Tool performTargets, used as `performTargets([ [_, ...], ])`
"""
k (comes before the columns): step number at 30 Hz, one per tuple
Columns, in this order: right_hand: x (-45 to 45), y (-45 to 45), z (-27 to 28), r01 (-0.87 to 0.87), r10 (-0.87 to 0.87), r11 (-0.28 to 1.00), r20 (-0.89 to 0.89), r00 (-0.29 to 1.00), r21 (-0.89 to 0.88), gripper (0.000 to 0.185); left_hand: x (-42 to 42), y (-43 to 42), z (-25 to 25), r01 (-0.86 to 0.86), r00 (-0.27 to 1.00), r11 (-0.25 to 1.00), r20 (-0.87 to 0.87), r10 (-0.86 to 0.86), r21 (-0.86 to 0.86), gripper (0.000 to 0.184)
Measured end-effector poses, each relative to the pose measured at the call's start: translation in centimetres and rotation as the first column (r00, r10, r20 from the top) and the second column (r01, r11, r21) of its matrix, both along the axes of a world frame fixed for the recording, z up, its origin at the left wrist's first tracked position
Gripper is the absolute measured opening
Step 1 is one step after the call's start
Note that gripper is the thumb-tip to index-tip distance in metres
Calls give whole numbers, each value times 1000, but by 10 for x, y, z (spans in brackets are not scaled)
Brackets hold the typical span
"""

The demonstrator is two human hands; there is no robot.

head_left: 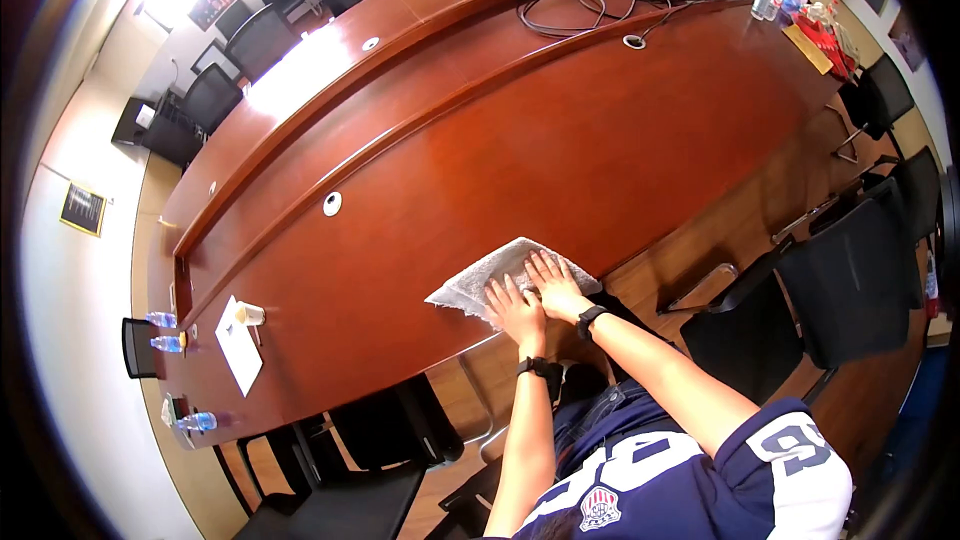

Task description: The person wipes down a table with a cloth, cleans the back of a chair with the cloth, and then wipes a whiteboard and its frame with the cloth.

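Observation:
A pale grey sheet (480, 283), probably a cloth with a textured surface, lies spread at the near edge of the reddish-brown wooden table (400, 240). My left hand (516, 310) rests flat on it near its front edge, fingers stretched out. Just right of it, my right hand (556, 285) also presses flat on the sheet with fingers apart. The hands are close together, the thumbs nearly meeting. Both wrists wear black bands. Part of the sheet is hidden under the hands.
White paper (238, 355) and a paper cup (250, 314) are on the left, with water bottles (197, 422) beyond. Black cables (590, 15) lie at the back. A red bag (825, 40) sits at the far right. Black chairs (850, 280) stand around the table.

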State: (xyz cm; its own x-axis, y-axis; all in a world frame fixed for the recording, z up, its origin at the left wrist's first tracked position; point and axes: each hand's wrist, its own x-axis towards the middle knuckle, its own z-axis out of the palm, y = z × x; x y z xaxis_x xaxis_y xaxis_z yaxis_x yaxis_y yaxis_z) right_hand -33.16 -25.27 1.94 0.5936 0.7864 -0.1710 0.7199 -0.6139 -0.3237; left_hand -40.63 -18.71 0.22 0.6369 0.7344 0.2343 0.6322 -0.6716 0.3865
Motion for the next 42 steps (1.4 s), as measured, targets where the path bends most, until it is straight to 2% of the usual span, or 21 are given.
performTargets([
  [7, 35, 38, -6, -50, 50, 999, -37, 998, 5, 63, 33, 45, 1, -9, 990, 996, -142, -3, -87, 61],
  [11, 75, 73, -2, -119, 119, 993, -61, 991, 3, 64, 67, 76, 4, -62, 981, 995, -189, 47, -75, 62],
  [13, 95, 99, 0, -95, 95, 995, -90, 991, 8, 64, 91, 102, 8, -59, 973, 996, -228, 43, -62, 62],
  [14, 105, 110, 2, -83, 84, 996, -105, 991, 8, 64, 104, 118, 11, -26, 959, 993, -283, -7, -113, 63],
  [17, 145, 152, 0, -55, 59, 997, -83, 995, 47, 65, 151, 172, 15, 117, 932, 985, -329, -154, -129, 66],
  [18, 159, 167, 2, -45, 48, 998, -84, 995, 41, 65, 166, 185, 16, 108, 940, 992, -317, -124, -66, 64],
  [21, 204, 213, 3, -80, 80, 996, -13, 997, 38, 66, 213, 228, 22, 81, 935, 991, -335, -114, -109, 66],
  [22, 217, 224, 7, -71, 73, 992, -13, 997, 100, 64, 225, 244, 22, 98, 922, 988, -362, -136, -121, 68],
  [24, 241, 255, -7, -30, 4, 969, 107, 994, 247, 62, 250, 280, 4, 205, 942, 972, -292, -165, 114, 64],
  [25, 252, 268, -3, -24, -31, 967, 210, 977, 254, 60, 264, 295, 6, 214, 947, 973, -264, -186, 82, 64],
  [26, 265, 283, -2, -21, -43, 961, 225, 973, 277, 59, 278, 309, 14, 222, 949, 974, -238, -204, 49, 63],
  [28, 290, 308, 2, -61, -22, 948, 255, 967, 313, 58, 299, 339, 11, 243, 964, 959, -147, -222, 144, 61],
  [29, 301, 319, 2, -76, -34, 922, 274, 961, 381, 59, 308, 350, 13, 241, 962, 957, -170, -213, 163, 60],
  [30, 310, 331, 0, -95, -20, 928, 303, 953, 359, 60, 318, 358, 17, 241, 961, 953, -185, -208, 182, 58],
  [33, 321, 348, 13, -121, 8, 962, 413, 911, 246, 53, 333, 369, 48, 218, 955, 973, -187, -229, -82, 51],
  [34, 329, 360, 12, -147, 64, 965, 348, 935, 218, 49, 336, 382, 46, 211, 946, 966, -215, -241, -152, 50],
  [36, 347, 375, 25, -181, 157, 979, 212, 965, 98, 49, 347, 431, 6, 356, 846, 934, -411, -341, -41, 48],
  [39, 366, 389, 21, -206, 187, 969, 137, 973, 137, 58, 359, 445, 8, 334, 840, 939, -426, -336, -81, 48],
  [40, 367, 388, 21, -203, 189, 969, 107, 976, 140, 60, 362, 447, 10, 362, 840, 931, -418, -347, -45, 47],
  [42, 367, 388, 18, -180, 158, 972, 147, 976, 149, 63, 359, 444, 18, 426, 815, 905, -431, -387, -8, 45],
])
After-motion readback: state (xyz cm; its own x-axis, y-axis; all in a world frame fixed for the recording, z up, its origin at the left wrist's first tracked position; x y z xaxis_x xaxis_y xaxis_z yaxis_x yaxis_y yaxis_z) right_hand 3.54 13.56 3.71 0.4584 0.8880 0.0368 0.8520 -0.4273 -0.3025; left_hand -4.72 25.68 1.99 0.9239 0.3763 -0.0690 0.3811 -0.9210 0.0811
